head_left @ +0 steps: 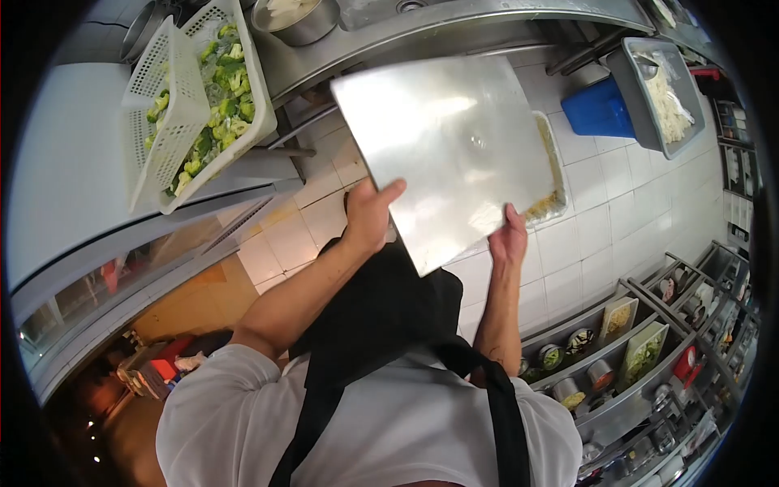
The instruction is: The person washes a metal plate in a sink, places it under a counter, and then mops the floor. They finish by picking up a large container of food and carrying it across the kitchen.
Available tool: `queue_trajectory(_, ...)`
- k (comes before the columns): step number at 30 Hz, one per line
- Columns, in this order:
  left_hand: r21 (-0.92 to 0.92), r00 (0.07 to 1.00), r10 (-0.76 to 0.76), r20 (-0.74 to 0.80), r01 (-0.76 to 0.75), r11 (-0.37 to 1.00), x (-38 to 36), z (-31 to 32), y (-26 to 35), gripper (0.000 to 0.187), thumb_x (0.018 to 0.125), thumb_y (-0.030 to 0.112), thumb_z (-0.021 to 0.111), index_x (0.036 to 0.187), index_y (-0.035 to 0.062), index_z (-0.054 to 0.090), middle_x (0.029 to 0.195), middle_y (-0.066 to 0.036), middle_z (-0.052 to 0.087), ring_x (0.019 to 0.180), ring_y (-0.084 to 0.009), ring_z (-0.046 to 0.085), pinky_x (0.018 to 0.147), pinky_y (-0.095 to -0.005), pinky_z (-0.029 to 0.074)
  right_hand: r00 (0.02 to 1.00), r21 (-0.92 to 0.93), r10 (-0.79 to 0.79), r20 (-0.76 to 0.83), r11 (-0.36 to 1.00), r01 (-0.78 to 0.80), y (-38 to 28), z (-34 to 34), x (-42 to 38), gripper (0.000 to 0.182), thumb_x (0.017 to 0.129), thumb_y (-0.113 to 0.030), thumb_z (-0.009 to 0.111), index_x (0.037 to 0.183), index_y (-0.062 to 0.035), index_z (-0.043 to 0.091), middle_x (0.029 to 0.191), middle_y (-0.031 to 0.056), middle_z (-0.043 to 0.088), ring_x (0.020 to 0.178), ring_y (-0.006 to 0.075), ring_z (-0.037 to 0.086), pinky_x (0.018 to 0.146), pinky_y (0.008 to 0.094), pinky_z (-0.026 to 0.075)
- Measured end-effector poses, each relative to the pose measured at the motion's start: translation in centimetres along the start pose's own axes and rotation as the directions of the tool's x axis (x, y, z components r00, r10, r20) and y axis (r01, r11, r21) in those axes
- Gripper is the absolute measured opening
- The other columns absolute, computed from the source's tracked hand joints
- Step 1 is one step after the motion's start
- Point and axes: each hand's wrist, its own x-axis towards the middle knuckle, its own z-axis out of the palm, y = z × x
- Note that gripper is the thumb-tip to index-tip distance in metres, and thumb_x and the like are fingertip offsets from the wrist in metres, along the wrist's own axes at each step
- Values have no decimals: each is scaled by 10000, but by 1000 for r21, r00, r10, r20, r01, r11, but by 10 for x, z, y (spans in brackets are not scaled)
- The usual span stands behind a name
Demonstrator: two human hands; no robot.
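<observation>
A flat, shiny stainless steel sheet [454, 146] is held tilted in front of my body between both hands. My left hand [373, 213] is closed on its left edge, thumb lying over the top face. On its near right edge, my right hand [509, 234] grips with the thumb up and the fingers mostly underneath. Beyond the sheet's right side, a pale rectangular tub [560, 174] with yellowish contents shows in part. The sheet covers the rest of that tub.
White crates [258, 97] of broccoli stand at upper left, near a metal pot [296, 23] on the steel counter [454, 18]. At upper right are a blue bin [599, 109] and a grey tub [649, 122] of white shreds. A counter with food containers [600, 373] lies at lower right.
</observation>
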Motion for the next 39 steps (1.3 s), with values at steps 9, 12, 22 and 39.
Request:
queue_trajectory(9,-136,786,-618,0,613,779,28,-170,-129,170,965,187,546,1069,62,593,1046,-31,644,991,-145,613,881,-339,494,977,-455,-107,-182,891,13,60,26,-4,394,839,23,530,1221,-52,466,1032,105,626,789,193,650,523,279,521)
queue_trajectory(12,-141,761,-644,-74,631,763,56,-211,-148,150,965,210,550,973,77,618,967,-24,655,940,-165,618,888,-362,483,986,-469,-27,-167,882,-55,123,-30,39,400,828,40,536,1211,-55,469,1035,100,618,778,166,642,524,244,513)
queue_trajectory(22,83,740,-591,-321,644,761,202,-356,-212,140,957,184,554,1035,74,593,1004,-59,630,952,-216,612,912,-406,478,989,-295,0,-147,954,-44,272,-77,178,276,843,49,548,1095,-53,500,929,52,634,745,123,604,548,244,457)
queue_trajectory(39,194,907,-355,-228,400,896,350,-391,-223,289,899,9,548,1164,54,440,1007,-89,590,942,-235,622,850,-420,521,996,-173,-82,41,981,87,343,-102,346,327,854,44,539,1155,-70,484,992,81,621,763,198,646,563,303,554)
